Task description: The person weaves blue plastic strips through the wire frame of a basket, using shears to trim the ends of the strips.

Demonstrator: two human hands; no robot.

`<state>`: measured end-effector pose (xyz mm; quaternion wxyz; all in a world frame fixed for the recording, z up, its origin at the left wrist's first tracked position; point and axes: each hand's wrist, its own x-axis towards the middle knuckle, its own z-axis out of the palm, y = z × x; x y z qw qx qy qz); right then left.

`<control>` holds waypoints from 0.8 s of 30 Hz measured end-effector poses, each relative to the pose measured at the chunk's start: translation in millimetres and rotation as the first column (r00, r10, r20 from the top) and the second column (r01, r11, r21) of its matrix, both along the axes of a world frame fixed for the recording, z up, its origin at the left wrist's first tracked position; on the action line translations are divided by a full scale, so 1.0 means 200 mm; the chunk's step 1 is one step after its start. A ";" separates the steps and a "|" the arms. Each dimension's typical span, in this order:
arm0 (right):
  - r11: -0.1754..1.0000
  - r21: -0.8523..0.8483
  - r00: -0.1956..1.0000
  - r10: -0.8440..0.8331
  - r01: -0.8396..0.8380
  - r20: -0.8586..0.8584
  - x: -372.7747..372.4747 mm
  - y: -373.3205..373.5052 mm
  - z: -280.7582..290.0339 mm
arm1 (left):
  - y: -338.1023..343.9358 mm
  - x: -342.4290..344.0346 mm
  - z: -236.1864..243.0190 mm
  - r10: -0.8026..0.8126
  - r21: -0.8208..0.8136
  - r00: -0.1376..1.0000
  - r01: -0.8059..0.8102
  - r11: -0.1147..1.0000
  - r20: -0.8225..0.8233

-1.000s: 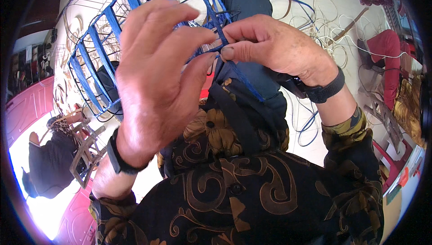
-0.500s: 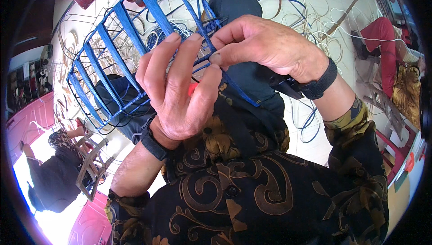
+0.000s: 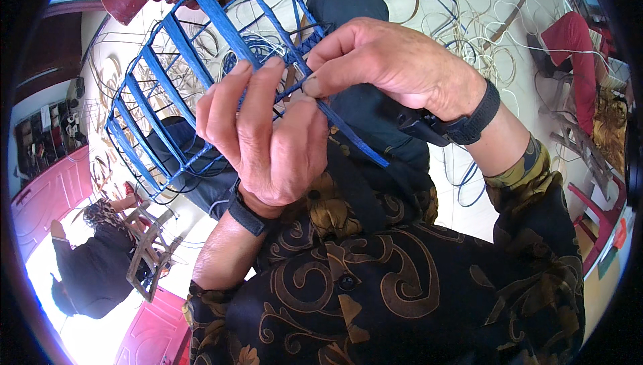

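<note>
A blue wire frame (image 3: 179, 49), its bars wrapped in flat blue strip, lies tilted across my lap toward the upper left. My left hand (image 3: 261, 140) is closed on its near right corner, fingers curled over the bars and thumb pressed close to my right fingers. At that same corner, thumb and forefinger of my right hand (image 3: 395, 67) pinch a blue strip against the frame. The strip's loose tail (image 3: 358, 138) hangs down to the right below my hands. My fingers hide the exact spot where strip and frame meet.
Loose pale strips and cords (image 3: 479, 50) lie tangled on the floor beyond, with a coil of blue strip (image 3: 261, 50) behind the frame. A person in dark clothes (image 3: 94, 268) is beside a wooden stool (image 3: 151, 251) at lower left. Another person's red-clad leg (image 3: 569, 50) shows at right.
My left thumb and fingers have drawn in closer at the corner. Both hands and the frame shift slightly left in view. The strip's tail still hangs loose.
</note>
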<state>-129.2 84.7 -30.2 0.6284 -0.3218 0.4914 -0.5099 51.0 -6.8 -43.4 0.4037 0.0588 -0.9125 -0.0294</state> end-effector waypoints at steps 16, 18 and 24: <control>0.999 -0.031 0.999 -0.040 0.041 0.012 0.01 0.00 -0.02 | -0.01 -0.01 0.03 -0.031 0.012 1.000 0.031 0.999 0.000; 0.999 -0.029 0.999 -0.042 0.042 0.019 0.01 -0.01 -0.02 | -0.01 -0.01 0.04 -0.041 0.021 0.999 0.041 0.999 -0.002; 0.999 -0.002 0.999 -0.053 0.053 0.014 0.01 0.01 -0.02 | -0.02 -0.01 0.08 -0.067 0.050 0.995 0.063 0.997 0.070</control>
